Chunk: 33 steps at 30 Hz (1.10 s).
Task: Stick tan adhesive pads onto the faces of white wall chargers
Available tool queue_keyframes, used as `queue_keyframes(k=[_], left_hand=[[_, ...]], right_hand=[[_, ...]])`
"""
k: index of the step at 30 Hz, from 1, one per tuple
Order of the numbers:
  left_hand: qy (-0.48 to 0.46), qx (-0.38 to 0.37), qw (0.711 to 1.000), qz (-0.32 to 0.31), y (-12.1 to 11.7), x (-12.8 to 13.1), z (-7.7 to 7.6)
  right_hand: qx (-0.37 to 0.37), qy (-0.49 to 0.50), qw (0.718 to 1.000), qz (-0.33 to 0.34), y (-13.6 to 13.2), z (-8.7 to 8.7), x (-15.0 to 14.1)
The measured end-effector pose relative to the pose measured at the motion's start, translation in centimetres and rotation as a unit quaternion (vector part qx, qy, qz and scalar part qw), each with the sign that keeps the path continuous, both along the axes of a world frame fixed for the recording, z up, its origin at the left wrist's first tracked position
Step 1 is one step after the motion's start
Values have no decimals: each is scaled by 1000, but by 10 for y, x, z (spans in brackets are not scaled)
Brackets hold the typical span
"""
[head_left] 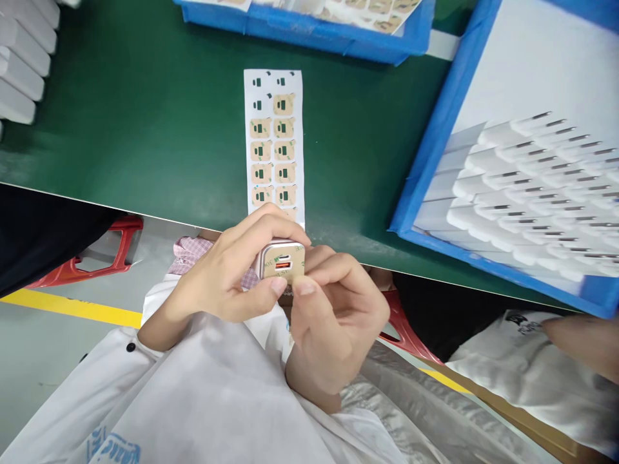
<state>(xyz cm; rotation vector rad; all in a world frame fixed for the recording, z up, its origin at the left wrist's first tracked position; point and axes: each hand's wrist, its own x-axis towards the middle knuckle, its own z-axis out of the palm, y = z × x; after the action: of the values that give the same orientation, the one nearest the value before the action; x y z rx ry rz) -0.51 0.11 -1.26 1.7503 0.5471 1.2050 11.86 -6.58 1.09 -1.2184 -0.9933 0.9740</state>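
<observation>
A white charger point(262, 261) with rounded corners is held by my left hand point(232, 264), fingers over its top and thumb at its lower front edge. Its face, turned up toward me, has a small slot port and an orange USB port. A tan adhesive sticker point(296, 256) with green print lies around these ports. My right hand point(338, 309) is closed, its thumb and forefinger pinching at the sticker's lower right corner. Just beyond my hands, a white sheet of stickers point(275, 138) lies on the green table, several stickers on it and bare cut-outs at its far end.
On the right, a blue tray point(411, 187) holds rows of white chargers point(532, 193) with metal prongs up. A blue bin point(309, 35) with more sticker sheets stands at the back. More white pieces point(24, 58) are at far left. People sit close by on both sides, near red stools point(116, 248).
</observation>
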Motion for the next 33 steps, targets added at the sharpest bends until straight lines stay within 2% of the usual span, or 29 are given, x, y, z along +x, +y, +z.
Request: queue_keyframes(k=[3,6,9,12,15,18,20,24,27,30,33], left_hand=[[10,16,1000,25,0,1,-4],[14,10,999,38,1,0,-7],[4,-10,999,44,1,0,-7],[-15,-28,999,42,0,3,-8],[-53,-50,996,53,-3,8,-9],[-75,-98,990,72,-7,12,-8],[-69,-139,986,60,-8,12,-6],[-65,-167,983,39,-7,13,-5],[-95,-182,977,54,-6,15,-11],[-137,-218,966,41,-8,18,-23],[-118,-216,969,24,-10,20,-34]], right_hand=[[22,-66,997,-15,2,-1,1],[7,-123,992,-38,6,-5,7],[-3,-114,992,-58,8,-9,14],[-3,-69,997,-19,8,-11,12],[-9,-71,997,15,8,-14,2],[-11,-110,994,-11,10,-16,-7],[-24,-139,990,-27,12,-17,-8],[-2,-183,983,-8,17,-18,-4],[28,-201,979,17,21,-21,1],[-2,-185,983,11,25,-24,5],[-33,-182,982,28,29,-21,7]])
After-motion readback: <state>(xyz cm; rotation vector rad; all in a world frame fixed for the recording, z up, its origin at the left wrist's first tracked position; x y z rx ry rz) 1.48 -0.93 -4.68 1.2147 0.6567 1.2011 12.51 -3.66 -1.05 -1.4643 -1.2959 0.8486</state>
